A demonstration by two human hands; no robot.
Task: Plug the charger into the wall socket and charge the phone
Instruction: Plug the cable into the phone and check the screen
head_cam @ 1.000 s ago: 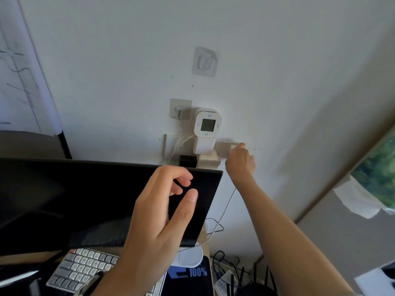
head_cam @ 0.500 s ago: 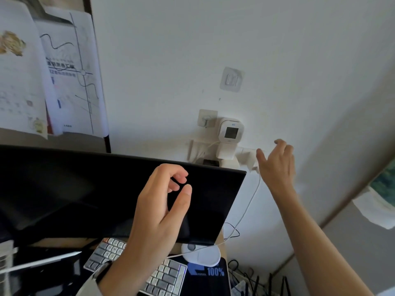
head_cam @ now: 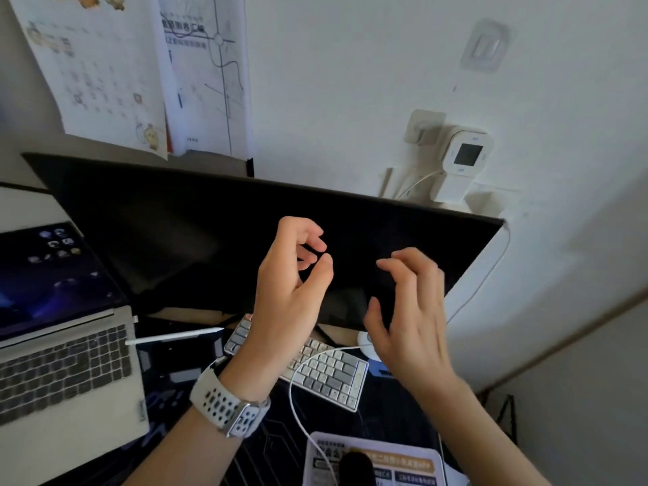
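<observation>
Having left the white wall charger (head_cam: 452, 187) at two o'clock, right hand (head_cam: 410, 310) hovers, grip loose, empty; left hand (head_cam: 291, 285) likewise; plugging judged done.

We see a white wall (head_cam: 350, 82) with paper posters (head_cam: 105, 64) stuck on it. A big black screen (head_cam: 210, 233) and an open laptop (head_cam: 63, 345) sit on the table.

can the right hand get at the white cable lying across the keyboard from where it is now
Probably yes. The right hand hovers with relaxed fingers holding nothing, just above the white cable looping over the keyboard. Nothing lies between them; the left hand is off to the side.
</observation>
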